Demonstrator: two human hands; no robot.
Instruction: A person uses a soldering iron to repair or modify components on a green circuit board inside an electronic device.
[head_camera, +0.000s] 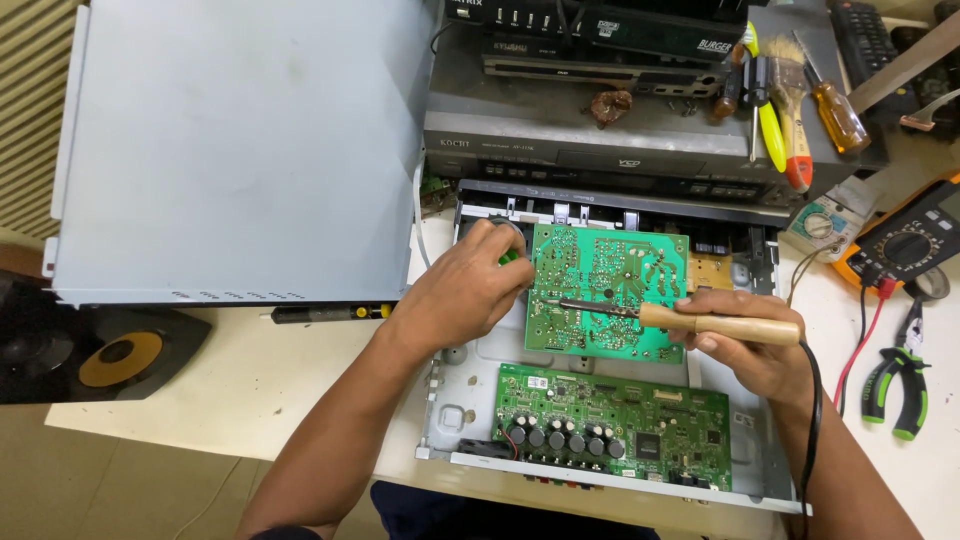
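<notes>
While the iron (690, 321) is gripped in the right hand (745, 345), its tip is best kept steady — the board (607, 292) is pinched by left fingers (497, 262).

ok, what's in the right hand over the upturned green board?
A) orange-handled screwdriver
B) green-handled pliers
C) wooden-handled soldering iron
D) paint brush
C: the right hand grips a wooden-handled soldering iron, its tip on the solder side of the green circuit board; the green-handled pliers lie on the table to the right, and the screwdriver and brush rest on the stacked players.
</notes>
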